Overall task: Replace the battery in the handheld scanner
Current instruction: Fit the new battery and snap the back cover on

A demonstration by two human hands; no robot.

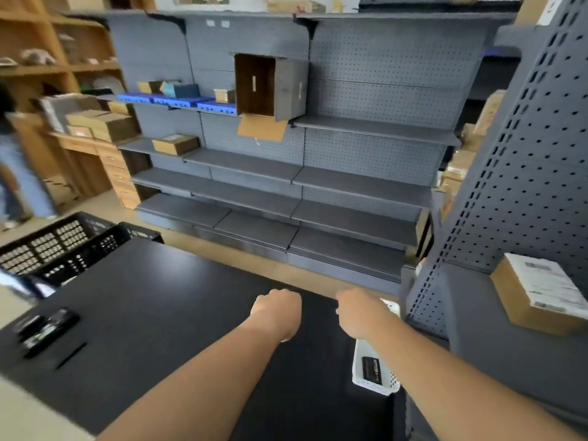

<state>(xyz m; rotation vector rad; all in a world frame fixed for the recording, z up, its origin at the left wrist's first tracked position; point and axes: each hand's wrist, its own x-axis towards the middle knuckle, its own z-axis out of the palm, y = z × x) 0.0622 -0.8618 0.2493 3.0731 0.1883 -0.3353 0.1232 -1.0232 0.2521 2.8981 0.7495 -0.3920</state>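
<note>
A black handheld scanner lies blurred at the left of the black table, with a thin black strip just in front of it. A white slotted basket stands at the table's right edge and holds a black battery. My left hand is curled into a fist near the table's far edge, with nothing visible in it. My right hand hovers curled over the far end of the basket. Its fingers are hidden, so I cannot tell whether it grips anything.
A black plastic crate stands at the table's far left corner. Grey shelving faces me across an aisle, with an open cardboard box on it. A pegboard rack with a parcel stands close on the right. A person is at the far left.
</note>
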